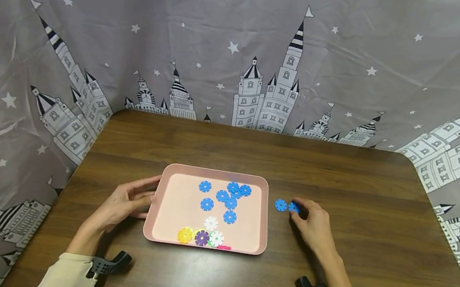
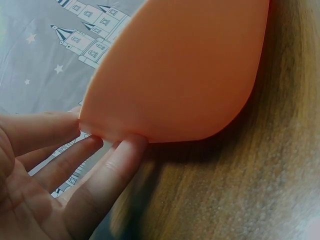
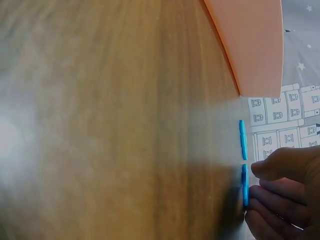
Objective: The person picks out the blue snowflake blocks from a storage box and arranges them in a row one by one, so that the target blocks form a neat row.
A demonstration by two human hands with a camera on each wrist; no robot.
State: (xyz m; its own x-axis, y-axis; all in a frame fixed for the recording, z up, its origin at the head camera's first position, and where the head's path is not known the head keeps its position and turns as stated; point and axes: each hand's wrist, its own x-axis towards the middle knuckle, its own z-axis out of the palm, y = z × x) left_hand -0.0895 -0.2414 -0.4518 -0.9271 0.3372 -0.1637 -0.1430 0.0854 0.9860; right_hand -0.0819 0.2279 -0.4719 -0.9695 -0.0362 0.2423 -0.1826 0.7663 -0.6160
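My left hand (image 1: 124, 202) reaches to the left side of a shallow pink tray (image 1: 265, 222); in the left wrist view its fairly straight fingers and thumb touch the tray's outer wall (image 2: 185, 75). Right of the tray, my right hand (image 1: 315, 225) has thumb and forefinger on opposite edges of a blue notched disc (image 1: 294, 207), which lies flat on the table and is partly covered by the fingers. Just left of it lies another blue notched disc (image 1: 280, 205); both show edge-on in the right wrist view, near the right thumb (image 3: 272, 167).
Several blue discs (image 1: 207, 204) lie spread in the tray. Along its near wall are a yellow disc (image 1: 185, 235), a purple disc (image 1: 202, 238), white discs (image 1: 216, 239) and a pink piece (image 1: 224, 247). Behind the wooden table (image 1: 336, 173) hangs a grey castle-print curtain (image 1: 208, 33).
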